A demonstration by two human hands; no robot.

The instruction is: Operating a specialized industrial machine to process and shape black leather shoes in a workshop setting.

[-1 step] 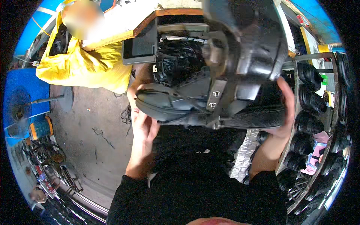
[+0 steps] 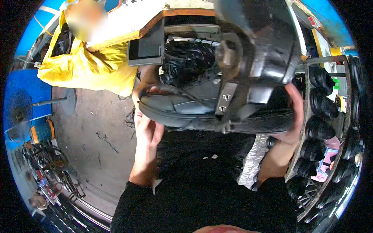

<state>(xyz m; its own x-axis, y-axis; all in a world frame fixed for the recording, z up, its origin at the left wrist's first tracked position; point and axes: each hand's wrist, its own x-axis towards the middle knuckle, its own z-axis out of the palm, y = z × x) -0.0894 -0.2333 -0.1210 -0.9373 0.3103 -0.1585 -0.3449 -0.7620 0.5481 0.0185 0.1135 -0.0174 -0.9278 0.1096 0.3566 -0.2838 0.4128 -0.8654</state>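
A black shoe (image 2: 182, 105) lies sideways between my hands, its rounded toe at the left and its ribbed sole edge facing me. My left hand (image 2: 147, 122) is closed round the toe, with the thumb side under the sole's rim and some fingers hidden behind. My right hand (image 2: 294, 116) wraps the heel end at the right. Over the shoe's middle stands a dark sewing machine head (image 2: 256, 50), with a large bolt and a metal bracket (image 2: 224, 101) reaching down to the sole's edge. The machine hides part of the shoe's upper.
Behind the shoe, tangled black scraps (image 2: 186, 58) fill a recess beside a grey box (image 2: 145, 52). A yellow sack (image 2: 89, 73) hangs at the left by the white table (image 2: 132, 19). A rack (image 2: 326, 58) of black shoes stands close on the right; a fan (image 2: 19, 112) is far left.
The shoe's toe has swung slightly, and its upper and sole rim show more sharply. The machine head appears a little farther right in the picture. Both hands keep their hold.
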